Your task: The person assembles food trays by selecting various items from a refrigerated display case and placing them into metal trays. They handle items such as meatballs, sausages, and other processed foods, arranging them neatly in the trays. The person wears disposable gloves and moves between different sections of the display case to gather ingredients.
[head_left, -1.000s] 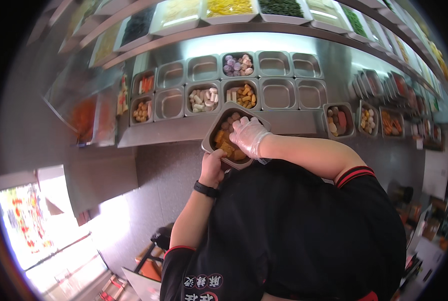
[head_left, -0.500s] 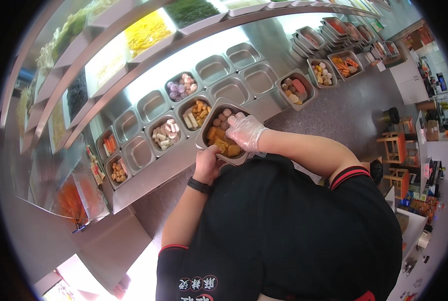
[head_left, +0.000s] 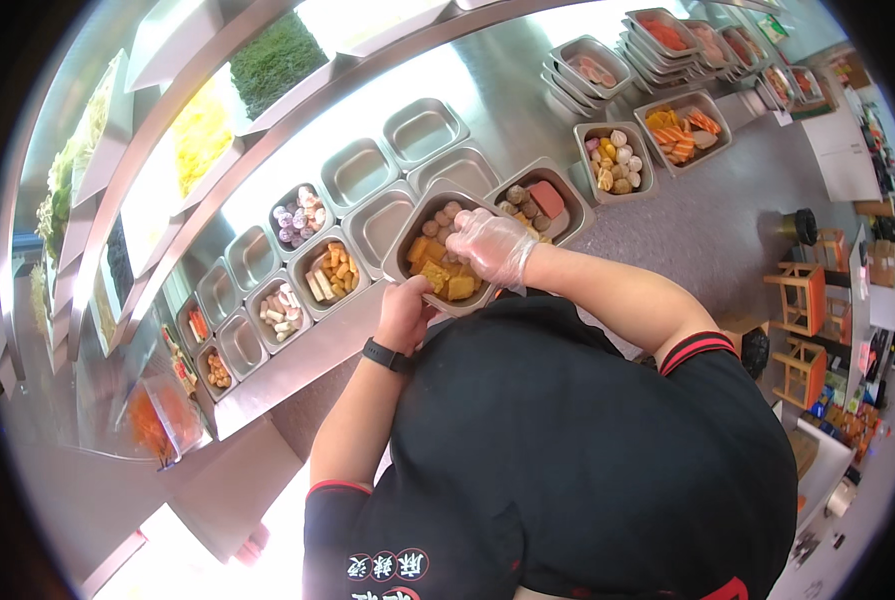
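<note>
My bare left hand [head_left: 404, 312], with a dark band at its wrist, grips the near left corner of a deep metal pan [head_left: 397, 243]. The pan is tilted over the counter edge, close to my body. Inside lie round brownish balls [head_left: 442, 218] at the far side and golden-brown fried chunks [head_left: 457, 287] nearer me. My right hand [head_left: 494, 248], in a clear plastic glove, reaches into the pan's right side with curled fingers beside the balls; what its fingertips hold is hidden. Just behind that hand stands another pan with a pink block [head_left: 545, 198] and assorted balls.
To the left, sunken metal pans hold purple and pink balls [head_left: 292, 220], yellow-brown pieces [head_left: 337, 270] and pinkish-white rolls [head_left: 280, 312]; several others look bare. At right are pans of mixed balls [head_left: 615, 160] and orange pieces [head_left: 679, 137], with stacked pans [head_left: 657, 50] behind. A shelf rail [head_left: 267, 130] overhangs.
The counter pans have shifted left in view. The pan I hold now overlaps the pan with the pink block. My right hand stays in the held pan, its fingers more curled.
</note>
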The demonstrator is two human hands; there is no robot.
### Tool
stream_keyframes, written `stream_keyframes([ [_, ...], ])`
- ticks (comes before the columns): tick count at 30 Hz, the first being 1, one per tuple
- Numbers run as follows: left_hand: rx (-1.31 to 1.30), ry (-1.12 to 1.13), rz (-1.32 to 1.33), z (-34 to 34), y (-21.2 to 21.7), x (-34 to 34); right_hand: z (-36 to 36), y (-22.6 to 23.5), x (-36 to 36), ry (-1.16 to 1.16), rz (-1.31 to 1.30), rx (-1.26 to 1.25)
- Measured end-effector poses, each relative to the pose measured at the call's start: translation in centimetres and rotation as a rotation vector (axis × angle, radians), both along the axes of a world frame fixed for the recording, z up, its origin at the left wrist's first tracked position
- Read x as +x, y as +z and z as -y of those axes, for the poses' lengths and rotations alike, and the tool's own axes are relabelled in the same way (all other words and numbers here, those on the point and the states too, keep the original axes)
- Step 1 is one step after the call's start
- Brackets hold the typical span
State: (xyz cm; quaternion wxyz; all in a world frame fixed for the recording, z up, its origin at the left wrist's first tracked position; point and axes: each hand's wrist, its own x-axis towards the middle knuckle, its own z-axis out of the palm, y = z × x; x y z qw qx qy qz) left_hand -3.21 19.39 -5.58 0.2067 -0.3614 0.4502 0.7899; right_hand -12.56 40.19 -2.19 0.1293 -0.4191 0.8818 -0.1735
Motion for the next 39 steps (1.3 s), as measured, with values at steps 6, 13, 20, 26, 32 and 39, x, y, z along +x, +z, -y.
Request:
stream_keyframes([
  [6, -0.055, 0.049, 0.048, -5.2, -0.6, -2.4, -4.4, -2.0, -4.3, 0.117, 0.031, -0.068],
  [13, -0.128, 0.076, 0.125, -7.8, -0.7, -3.6, -6.8, -4.6, -6.6, 0.142, 0.103, -0.181],
  [20, -0.117, 0.051, 0.102, -8.6, -0.9, -4.8, -7.9, -4.3, -8.3, -0.02, 0.419, -0.535],
  [26, -0.084, 0.04, 0.057, -8.3, 0.8, -5.5, -8.4, -2.2, -8.6, -0.144, 0.684, -0.547],
  [32, -0.075, -0.01, 0.031, -7.0, 1.5, -5.7, -7.2, -1.2, -7.1, 0.007, 0.248, -0.224],
  [39, -0.008, 0.023, 0.055, -4.4, 1.1, -4.8, -4.1, 2.8, -6.1, 0.117, 0.335, 0.12],
])
